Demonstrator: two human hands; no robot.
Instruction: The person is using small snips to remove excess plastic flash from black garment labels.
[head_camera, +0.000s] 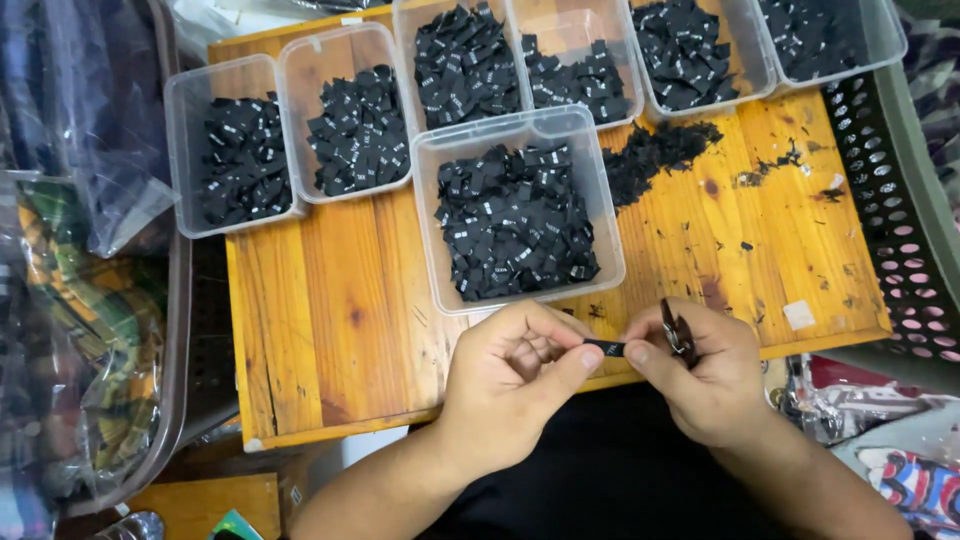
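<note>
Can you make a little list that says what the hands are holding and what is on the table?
left hand: pinches one end of a small black label
right hand: pinches the other end and holds small snips
nearest tub: clear plastic, full of black labels
other tubs: a row behind, also holding black labels
loose pile: black labels on the wood
table: orange wooden top

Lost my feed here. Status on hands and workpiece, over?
Left hand and right hand pinch one black label between them. Right also holds small snips. Nothing obstructing; label tub sits just beyond.
</note>
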